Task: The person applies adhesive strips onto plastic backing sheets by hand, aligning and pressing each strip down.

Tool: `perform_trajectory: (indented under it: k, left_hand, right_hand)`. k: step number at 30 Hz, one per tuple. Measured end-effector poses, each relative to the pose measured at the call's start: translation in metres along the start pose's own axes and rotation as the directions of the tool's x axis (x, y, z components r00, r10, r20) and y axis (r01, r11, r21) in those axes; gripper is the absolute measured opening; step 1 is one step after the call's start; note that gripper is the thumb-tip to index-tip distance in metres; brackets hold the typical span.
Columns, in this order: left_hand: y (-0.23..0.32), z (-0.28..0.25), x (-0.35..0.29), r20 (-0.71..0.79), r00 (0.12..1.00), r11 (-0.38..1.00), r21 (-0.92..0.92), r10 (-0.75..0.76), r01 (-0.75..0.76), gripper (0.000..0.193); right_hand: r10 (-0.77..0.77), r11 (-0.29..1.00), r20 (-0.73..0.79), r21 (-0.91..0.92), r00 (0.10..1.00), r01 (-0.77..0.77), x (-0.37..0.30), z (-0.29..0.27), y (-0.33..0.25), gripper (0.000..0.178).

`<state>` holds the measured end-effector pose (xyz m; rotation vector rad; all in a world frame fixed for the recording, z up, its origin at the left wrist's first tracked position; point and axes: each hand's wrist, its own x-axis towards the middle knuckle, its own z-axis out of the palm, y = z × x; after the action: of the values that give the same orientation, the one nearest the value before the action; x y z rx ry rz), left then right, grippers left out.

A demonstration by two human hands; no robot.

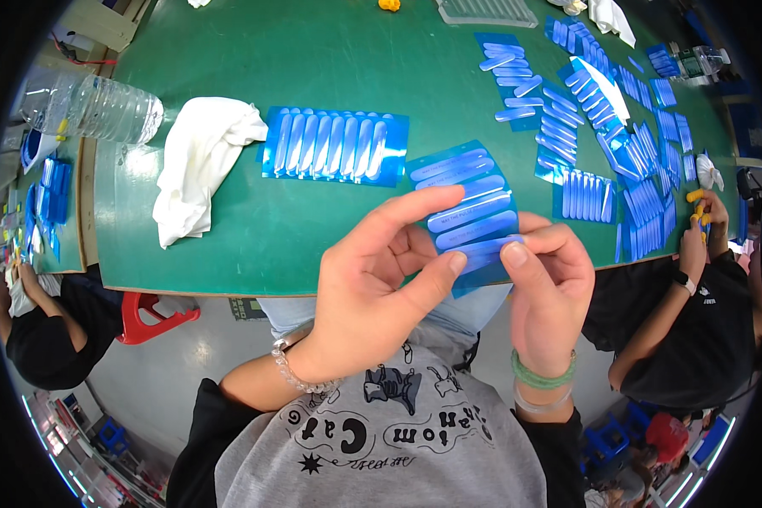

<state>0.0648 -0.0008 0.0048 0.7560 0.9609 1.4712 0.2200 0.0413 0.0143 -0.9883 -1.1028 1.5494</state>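
Observation:
Between my hands, just above the table's near edge, is a blue film sheet (474, 216) bearing a column of long, rounded blue strips. My left hand (360, 275) grips the sheet's left side, thumb on the lowest strip and index finger higher up. At the lower right corner, my right hand (554, 292) pinches the end of that lowest strip between thumb and fingers. Whether this strip is lifted off the film I cannot tell. Beyond my left hand lies a second blue sheet (398, 140) with a row of upright strips on it.
A crumpled white cloth (203, 161) and a large clear plastic bottle (102, 106) are at the left of the green table (330, 51). Many blue strip sheets (559, 127) spread over the right side. A clear tray (487, 10) sits at the far edge. Co-workers' hands (694, 245) are at the right.

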Motion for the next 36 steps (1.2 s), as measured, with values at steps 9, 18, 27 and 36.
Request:
perform_trajectory:
  k: [9, 18, 27, 36]
  left_hand:
    - [0.001, 0.003, 0.0, -0.033, 0.999, 0.998, 0.05, -0.032, 0.034, 0.04]
    - [-0.005, 0.005, 0.002, -0.001, 1.0, 0.999, 0.019, -0.029, 0.029, 0.054]
    - [0.006, -0.01, 0.004, -0.055, 0.995, 0.982, 0.169, -0.082, 0.09, 0.074]
    - [0.011, -0.012, 0.005, -0.101, 0.994, 0.988, 0.137, -0.052, 0.066, 0.069]
  right_hand:
    - [-0.35, 0.787, 0.075, -0.517, 0.934, 0.337, 0.01, -0.014, -0.013, 0.03]
    - [-0.049, 0.966, 0.171, -0.241, 0.984, 0.09, 0.006, -0.001, -0.005, 0.057]
    - [-0.004, 0.976, 0.211, -0.211, 0.978, 0.049, 0.011, 0.001, -0.009, 0.061]
    - [-0.034, 0.956, 0.296, -0.27, 0.955, 0.117, 0.022, -0.002, -0.009, 0.053]
